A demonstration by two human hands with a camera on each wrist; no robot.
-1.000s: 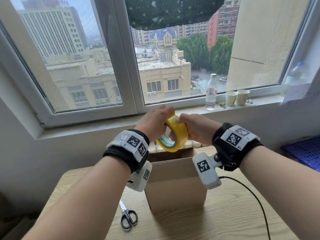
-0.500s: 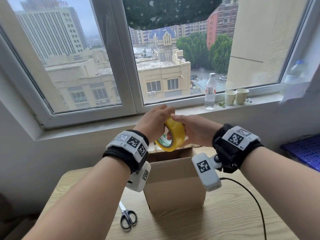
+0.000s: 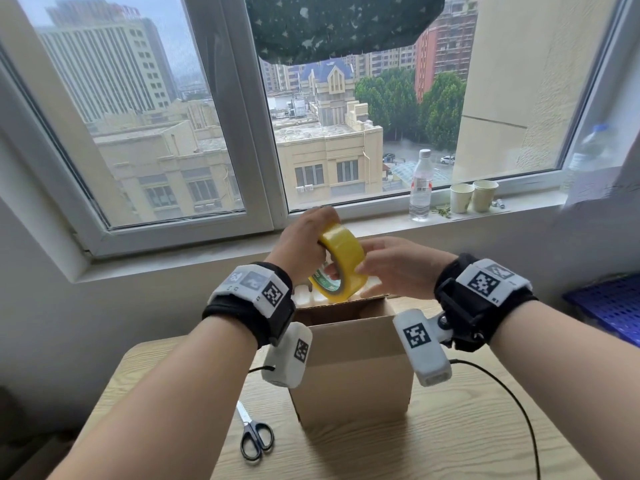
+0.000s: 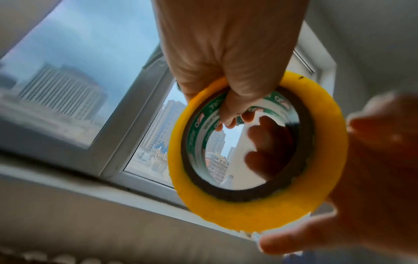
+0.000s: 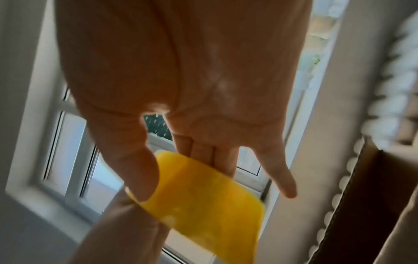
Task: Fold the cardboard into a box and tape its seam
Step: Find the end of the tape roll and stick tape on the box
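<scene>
Tape [image 3: 341, 261] sits at frame centre in the head view, held in the air above the open top of the box [image 3: 353, 365] by both hands.

Left hand [image 3: 301, 247]: grip holds the tape from the top, fingers curled over the rim and hooked through the core; the left wrist view shows fingertips [image 4: 230, 114] inside the ring.

Right hand [image 3: 398, 265]: fingers mostly straight, thumb and fingertips on the tape's outer yellow face at its right side. In the right wrist view the thumb lies on the near edge of the roll, little finger spread clear. Grip wide, resting on the roll rather than wrapped round it.

Box stands upright on the bench [image 3: 450, 445], lower centre of frame, top open, far flap raised.

Scissors [image 3: 254, 434] lie flat on the bench, lower left of the box, apart from it.

Bottle [image 3: 420, 185] and two cups [image 3: 472, 195] stand on the sill [image 3: 381, 220], upper right.
</scene>
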